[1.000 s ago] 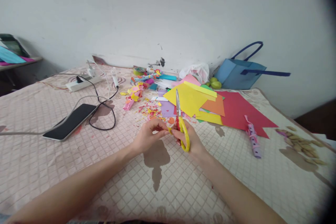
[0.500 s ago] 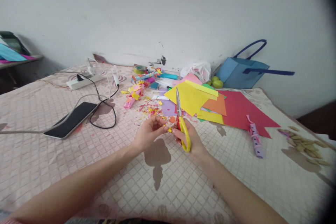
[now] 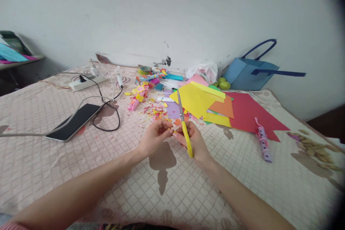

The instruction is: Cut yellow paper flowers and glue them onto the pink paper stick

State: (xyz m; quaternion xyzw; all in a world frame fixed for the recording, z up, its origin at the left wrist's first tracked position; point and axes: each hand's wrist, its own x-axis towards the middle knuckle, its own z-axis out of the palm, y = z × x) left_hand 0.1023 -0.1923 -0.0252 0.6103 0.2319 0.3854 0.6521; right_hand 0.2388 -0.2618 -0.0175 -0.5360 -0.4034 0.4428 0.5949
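My right hand (image 3: 194, 141) is closed around a pair of scissors (image 3: 185, 131) with yellow handles, the blades pointing away from me and pressed together. Its thumb and fingertips meet my left hand (image 3: 155, 136), which pinches a tiny yellow paper piece (image 3: 172, 129), mostly hidden by the fingers. Just beyond the hands lie small paper scraps (image 3: 155, 112) in yellow, red and pink. An orange paper cutout (image 3: 177, 122) rests past the fingertips. Coloured paper sheets (image 3: 196, 100) in yellow, orange and purple spread behind the scissors.
On the left are a phone (image 3: 72, 122), cables and a power strip (image 3: 87, 83). Decorated paper rolls (image 3: 137, 97) lie at the back. To the right are red paper (image 3: 253, 115), a purple roll (image 3: 264, 145), peanut-like pods (image 3: 315, 150) and a blue bag (image 3: 248, 74).
The scissors have turned in my right hand, so their handles now show edge-on and the blade tips have swung slightly left. Both hands stay close together, fingertips around the yellow piece.
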